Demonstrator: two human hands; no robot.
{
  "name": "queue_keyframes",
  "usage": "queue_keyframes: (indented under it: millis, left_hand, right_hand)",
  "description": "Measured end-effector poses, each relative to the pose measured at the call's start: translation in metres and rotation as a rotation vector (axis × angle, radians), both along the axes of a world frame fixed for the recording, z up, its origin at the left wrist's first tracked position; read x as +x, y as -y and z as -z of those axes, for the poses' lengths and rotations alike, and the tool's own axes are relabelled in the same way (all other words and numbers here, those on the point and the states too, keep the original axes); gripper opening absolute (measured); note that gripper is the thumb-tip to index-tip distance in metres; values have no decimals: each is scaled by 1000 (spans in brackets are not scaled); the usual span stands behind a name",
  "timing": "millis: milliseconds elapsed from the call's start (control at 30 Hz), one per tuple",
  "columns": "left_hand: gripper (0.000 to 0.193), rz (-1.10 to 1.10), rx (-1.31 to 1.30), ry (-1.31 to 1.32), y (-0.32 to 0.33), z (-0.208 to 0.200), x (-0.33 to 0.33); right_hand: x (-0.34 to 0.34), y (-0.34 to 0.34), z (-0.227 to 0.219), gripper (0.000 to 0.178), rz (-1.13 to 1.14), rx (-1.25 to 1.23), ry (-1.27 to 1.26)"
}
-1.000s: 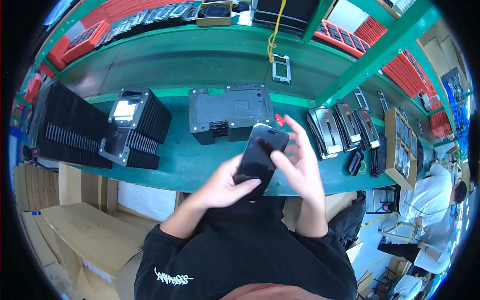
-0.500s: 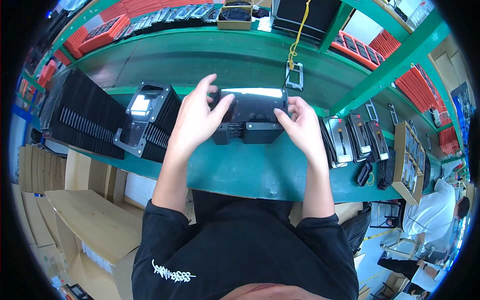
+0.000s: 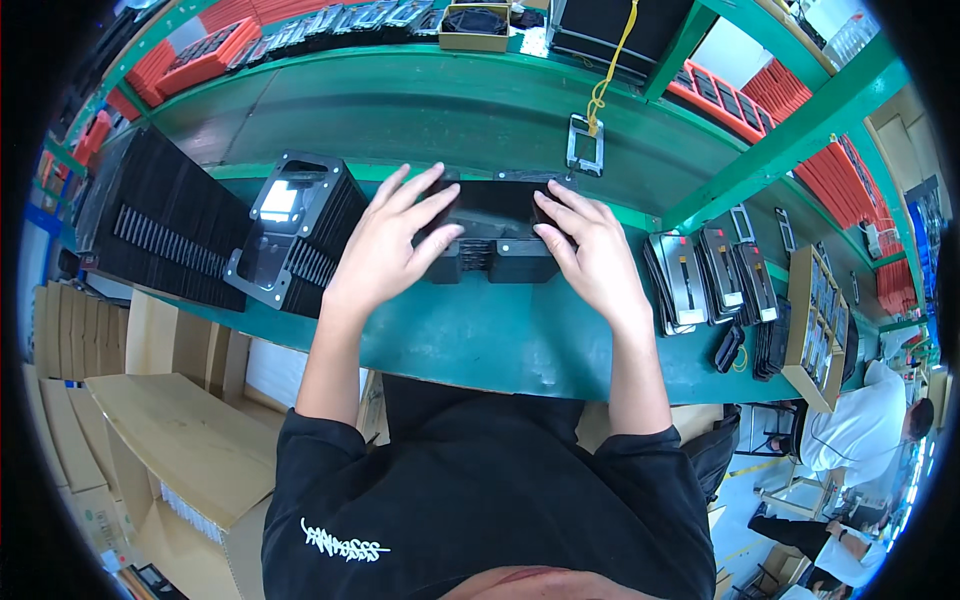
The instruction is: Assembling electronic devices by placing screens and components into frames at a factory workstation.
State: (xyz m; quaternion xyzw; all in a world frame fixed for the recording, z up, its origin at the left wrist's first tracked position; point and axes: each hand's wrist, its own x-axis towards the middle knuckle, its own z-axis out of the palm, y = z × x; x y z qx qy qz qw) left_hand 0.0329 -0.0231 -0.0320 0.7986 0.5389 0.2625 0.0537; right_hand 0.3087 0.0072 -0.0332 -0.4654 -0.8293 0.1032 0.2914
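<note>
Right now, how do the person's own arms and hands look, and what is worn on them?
Both forearms are bare; the left hand and the right hand have no gloves. Short black sleeves of a black T-shirt end near the elbows. No watch or ring is visible.

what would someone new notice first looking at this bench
Both hands press flat on a black block-shaped fixture at the middle of the green bench, the left hand and right hand side by side. To the left stands a long row of black trays, and red bins line the far edge.
</note>
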Motion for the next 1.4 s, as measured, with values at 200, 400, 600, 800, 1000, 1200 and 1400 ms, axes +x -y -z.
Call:
queue_keyframes:
  millis: [200, 400, 600, 800, 1000, 1200, 1400]
  left_hand:
    - [47, 17, -166, 205, -3, 6, 0]
    - [47, 72, -206, 362, -8, -2, -10]
    - [49, 122, -297, 408, -13, 9, -21]
    - [55, 48, -256, 395, -12, -4, -12]
    - [64, -46, -436, 339, -17, -2, -22]
    - [72, -84, -442, 216, -13, -11, -14]
    - [76, 71, -451, 317, -24, 0, -23]
  right_hand:
    - [12, -10, -10, 40, -64, -111, 6]
    - [15, -10, -3, 43, -54, -67, -159]
    - [21, 1, 35, 50, 75, -443, -605]
    - [10, -1, 28, 53, 83, -419, -715]
    - [32, -18, 24, 56, -70, -420, -378]
    - [32, -39, -26, 61, -49, -715, -145]
    - [28, -49, -34, 69, 41, -577, 187]
